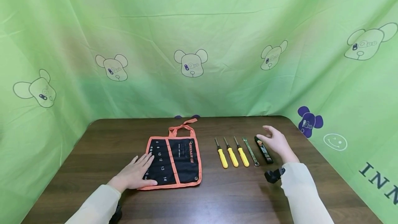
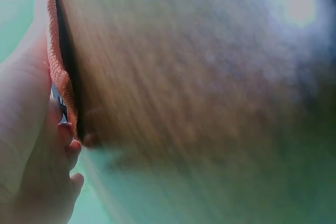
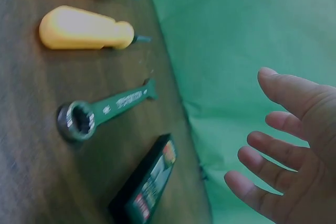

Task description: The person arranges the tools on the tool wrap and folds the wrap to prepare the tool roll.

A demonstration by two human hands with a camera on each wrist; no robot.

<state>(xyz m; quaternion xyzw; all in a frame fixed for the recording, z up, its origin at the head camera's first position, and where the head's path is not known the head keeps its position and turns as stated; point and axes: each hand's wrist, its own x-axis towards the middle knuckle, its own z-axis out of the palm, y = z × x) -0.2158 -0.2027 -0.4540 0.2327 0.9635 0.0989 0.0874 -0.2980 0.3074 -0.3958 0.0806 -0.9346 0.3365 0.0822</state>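
A black tool pouch (image 1: 183,160) with orange edging, a row of printed numbers and an orange strap lies flat on the table. My left hand (image 1: 136,174) rests on its left side, fingers stretched out; in the left wrist view the pouch's orange edge (image 2: 55,51) runs beside the hand. My right hand (image 1: 276,142) hovers by a slim black box (image 1: 263,149) with a printed label, fingers spread and nothing in them. Left of the box lies a combination wrench (image 1: 250,151), its ring end (image 3: 79,120) toward me.
Three yellow-handled screwdrivers (image 1: 231,156) lie side by side between pouch and wrench, tips pointing away from me. The brown wooden table (image 1: 102,155) meets a green printed cloth (image 1: 149,89) at its back and sides.
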